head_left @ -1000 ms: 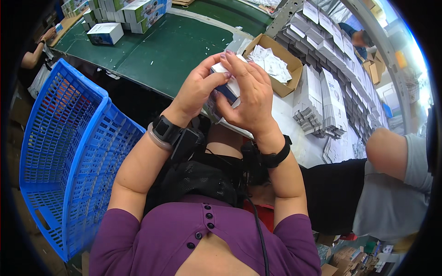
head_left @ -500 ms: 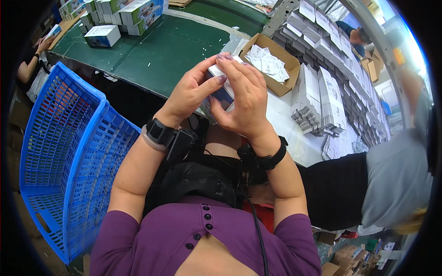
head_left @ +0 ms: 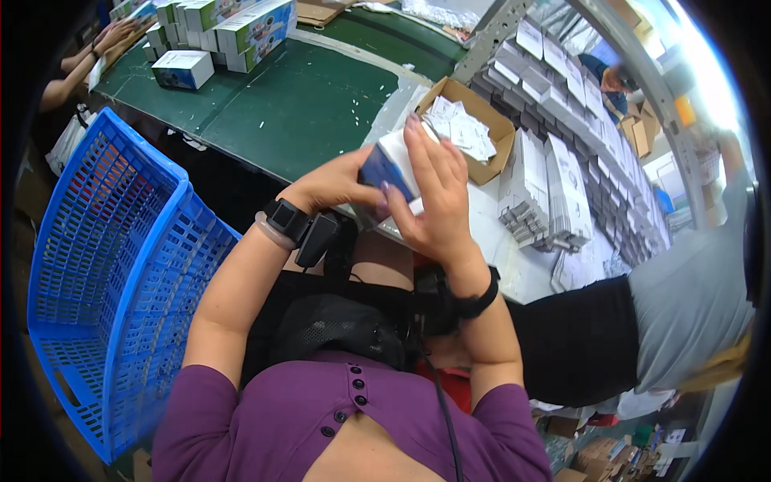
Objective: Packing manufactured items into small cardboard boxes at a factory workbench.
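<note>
**Both hands closed on a small box above the desk edge**

The right hand [head_left: 438, 205] wraps the box [head_left: 391, 170] from the right, fingers [head_left: 426, 149] laid up across its white face and the palm behind it, so the grip is closed on the box. The left hand [head_left: 333, 183] comes in from the left and pinches the lower left side, thumb and fingertips pressed to the blue face; that grip is closed on the same box. The box sits between the two hands, held up in the air over the near edge of the desk [head_left: 297, 112], tilted with one corner pointing up and left.

It is a small carton, white on the upper and right faces, dark blue on the face turned to the left hand. Much of it is hidden by the fingers.

Each wrist wears a black band. Just behind the hands an open cardboard box [head_left: 474, 124] holds white folded papers. To its right, rows of white stacks [head_left: 554, 185] cover the desk. A blue basket [head_left: 112, 265] stands at the left. Far across the green desk lie more cartons [head_left: 221, 28]. Another person in a grey top [head_left: 683, 297] stands at the right.
</note>
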Tool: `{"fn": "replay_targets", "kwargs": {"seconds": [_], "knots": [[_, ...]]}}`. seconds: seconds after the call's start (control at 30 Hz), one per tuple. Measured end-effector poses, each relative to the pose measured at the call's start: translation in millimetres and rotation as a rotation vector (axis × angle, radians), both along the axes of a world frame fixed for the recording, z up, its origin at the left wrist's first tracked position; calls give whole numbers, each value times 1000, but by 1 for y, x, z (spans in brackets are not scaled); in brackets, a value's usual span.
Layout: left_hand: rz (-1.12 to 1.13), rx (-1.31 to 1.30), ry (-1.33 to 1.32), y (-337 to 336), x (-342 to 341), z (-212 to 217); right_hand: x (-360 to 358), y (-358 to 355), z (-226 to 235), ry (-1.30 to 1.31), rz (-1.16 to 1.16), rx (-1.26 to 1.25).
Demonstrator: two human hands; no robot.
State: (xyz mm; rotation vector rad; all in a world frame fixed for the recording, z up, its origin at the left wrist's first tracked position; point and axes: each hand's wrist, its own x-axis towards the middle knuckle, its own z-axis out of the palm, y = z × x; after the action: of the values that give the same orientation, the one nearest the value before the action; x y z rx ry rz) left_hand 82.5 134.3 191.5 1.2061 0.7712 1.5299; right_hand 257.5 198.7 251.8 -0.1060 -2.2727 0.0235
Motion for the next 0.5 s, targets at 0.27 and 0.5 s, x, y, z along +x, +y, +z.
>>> {"fn": "replay_targets", "kwargs": {"seconds": [0.27,0.5], "knots": [[283,127,747,-4,-11,7,27,5,14,-249,-13,-443],[992,259,1245,-16,-36,-23,-31,51,-42,-319,-181,-307]]}}
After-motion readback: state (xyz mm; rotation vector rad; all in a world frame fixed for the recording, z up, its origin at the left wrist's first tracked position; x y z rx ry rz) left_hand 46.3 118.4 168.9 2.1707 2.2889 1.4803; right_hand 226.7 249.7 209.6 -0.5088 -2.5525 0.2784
